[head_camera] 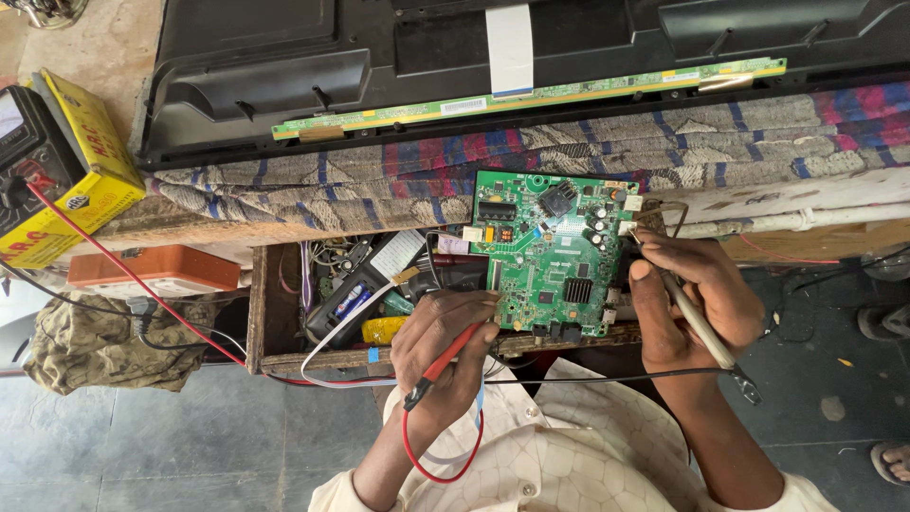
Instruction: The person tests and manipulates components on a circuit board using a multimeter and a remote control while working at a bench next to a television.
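Head view: green circuit board (555, 256) between hands; left hand (445, 341) grips red probe (453, 353); right hand (687, 303) grips tool (700, 327).

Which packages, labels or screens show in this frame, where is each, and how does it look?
Yellow box: far left on the bench, rectangular, with red markings.
Meter: beside that box, black, pale screen at the left edge.
Orange box: below them, flat.
White label: on the long green strip, small and rectangular.

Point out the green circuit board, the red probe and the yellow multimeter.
green circuit board (555, 256), head view, middle of the board.
red probe (453, 353), head view, red shaft.
yellow multimeter (90, 152), head view, yellow casing.
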